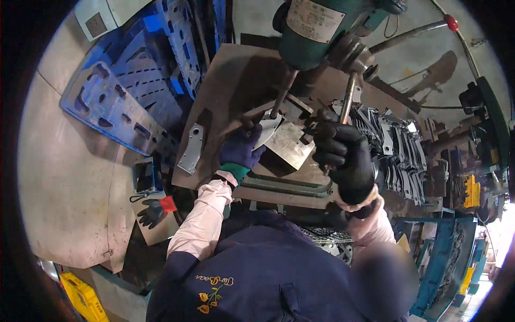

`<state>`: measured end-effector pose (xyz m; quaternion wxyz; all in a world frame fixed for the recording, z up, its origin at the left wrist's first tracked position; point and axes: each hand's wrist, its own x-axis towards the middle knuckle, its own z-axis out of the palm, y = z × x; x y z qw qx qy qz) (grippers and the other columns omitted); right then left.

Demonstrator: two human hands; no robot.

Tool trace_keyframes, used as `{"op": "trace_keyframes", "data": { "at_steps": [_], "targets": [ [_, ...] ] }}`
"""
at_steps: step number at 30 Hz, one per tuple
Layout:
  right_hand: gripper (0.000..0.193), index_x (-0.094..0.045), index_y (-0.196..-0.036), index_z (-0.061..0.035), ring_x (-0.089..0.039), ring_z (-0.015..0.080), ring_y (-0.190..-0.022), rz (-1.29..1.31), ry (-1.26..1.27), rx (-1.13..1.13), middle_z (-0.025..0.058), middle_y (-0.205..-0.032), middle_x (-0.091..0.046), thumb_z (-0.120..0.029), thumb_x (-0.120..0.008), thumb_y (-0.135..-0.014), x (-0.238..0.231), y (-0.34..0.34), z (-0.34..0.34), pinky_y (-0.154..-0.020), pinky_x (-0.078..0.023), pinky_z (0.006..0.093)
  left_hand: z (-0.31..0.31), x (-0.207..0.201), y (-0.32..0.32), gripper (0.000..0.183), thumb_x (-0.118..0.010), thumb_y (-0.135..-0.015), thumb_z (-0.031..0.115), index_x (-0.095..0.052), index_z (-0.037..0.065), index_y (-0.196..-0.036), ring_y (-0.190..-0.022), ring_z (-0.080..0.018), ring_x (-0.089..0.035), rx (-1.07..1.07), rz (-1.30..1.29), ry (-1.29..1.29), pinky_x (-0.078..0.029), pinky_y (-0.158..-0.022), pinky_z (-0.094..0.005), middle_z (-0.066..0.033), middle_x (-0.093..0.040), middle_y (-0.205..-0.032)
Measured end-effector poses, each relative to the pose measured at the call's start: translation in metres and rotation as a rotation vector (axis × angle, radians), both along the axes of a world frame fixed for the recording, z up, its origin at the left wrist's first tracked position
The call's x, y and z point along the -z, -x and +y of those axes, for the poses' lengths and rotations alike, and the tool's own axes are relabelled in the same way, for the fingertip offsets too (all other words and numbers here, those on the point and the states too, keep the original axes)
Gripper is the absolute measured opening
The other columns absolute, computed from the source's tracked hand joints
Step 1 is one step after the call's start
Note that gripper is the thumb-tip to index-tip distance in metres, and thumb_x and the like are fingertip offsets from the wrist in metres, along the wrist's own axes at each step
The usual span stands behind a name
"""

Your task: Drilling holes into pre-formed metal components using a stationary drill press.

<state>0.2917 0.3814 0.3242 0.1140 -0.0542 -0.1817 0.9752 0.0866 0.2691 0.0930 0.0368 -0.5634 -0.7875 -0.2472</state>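
The work in hand looks like machining flat metal parts one by one at a green drill press (307, 45), and the part in position seems to be midway through its turn. That part, a pale metal piece (267, 132) with a curved edge, lies under the spindle (284, 95), against a bright steel block (291, 145) on the press's base; whether the tool tip touches it or sits just above cannot be told from this angle. How many parts are finished is likewise unclear: a long row of dark plates (399, 153) stands packed together on the right of the counter (228, 64), and a single grey plate (192, 150) with holes lies apart on the left, but nothing shows which are done and which wait. At the least, this piece probably has to be finished and taken out. The person's left hand (242, 148), in a purple glove, has its fingers partly bent at the piece's left edge and appears to touch it; whether it pinches the metal or merely steadies it cannot be made out. The right hand (343, 153), in a black glove, is wrapped in a fist around the press's feed lever (348, 99), fingers folded over the bar.
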Motion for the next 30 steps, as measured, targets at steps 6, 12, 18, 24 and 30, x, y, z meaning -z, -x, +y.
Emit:
{"op": "trace_keyframes", "data": {
  "at_steps": [6,12,18,24,30],
  "targets": [
    [0.034,-0.058,-0.094,-0.0027,-0.027,0.0064,-0.038,-0.380,-0.541,0.391,-0.0049,-0.056,-0.037,-0.033,-0.043,-0.100,0.039,0.016,0.003,-0.039,-0.028,0.0221,0.002,-0.008,0.002,0.073,-0.062,-0.085,0.042,-0.031,0.020,-0.148,-0.112,-0.0446,-0.054,0.016,-0.029,0.162,-0.045,-0.094,-0.0509,-0.0220,-0.051,-0.134],
    [0.029,-0.061,-0.094,-0.0002,-0.044,0.0106,-0.045,-0.684,-1.749,0.836,0.0009,-0.061,-0.056,-0.024,-0.046,-0.099,0.071,0.025,0.019,-0.042,-0.031,0.0233,0.001,-0.003,0.005,0.070,-0.061,-0.086,0.040,-0.034,0.017,-0.146,-0.105,-0.0445,-0.056,0.037,-0.009,0.136,-0.045,-0.090,-0.0517,-0.0227,-0.055,-0.128],
    [0.031,-0.067,-0.086,-0.0027,-0.049,0.0073,-0.055,-0.679,-0.951,0.768,-0.0015,-0.064,-0.056,-0.030,-0.056,-0.098,0.082,0.031,0.032,-0.047,-0.037,0.0247,0.001,-0.004,0.001,0.067,-0.065,-0.084,0.034,-0.040,0.017,-0.143,-0.104,-0.0439,-0.057,0.011,-0.043,0.077,-0.045,-0.091,-0.0511,-0.0223,-0.059,-0.121],
    [0.028,-0.067,-0.089,-0.0024,-0.051,0.0072,-0.056,-0.536,-1.061,0.927,0.0014,-0.070,-0.062,-0.028,-0.060,-0.096,0.117,0.034,0.059,-0.050,-0.039,0.0241,-0.001,-0.009,0.001,0.067,-0.068,-0.082,0.035,-0.043,0.018,-0.142,-0.109,-0.0420,-0.057,0.024,-0.069,0.051,-0.044,-0.095,-0.0498,-0.0209,-0.059,-0.123],
    [0.023,-0.065,-0.092,-0.0010,-0.055,0.0090,-0.058,-0.503,-1.126,1.031,0.0022,-0.072,-0.062,-0.022,-0.057,-0.097,0.126,0.039,0.075,-0.050,-0.043,0.0252,-0.002,-0.011,0.001,0.069,-0.070,-0.080,0.034,-0.043,0.023,-0.142,-0.110,-0.0389,-0.058,0.040,-0.055,-0.008,-0.044,-0.096,-0.0472,-0.0170,-0.060,-0.124]
  ]
}}
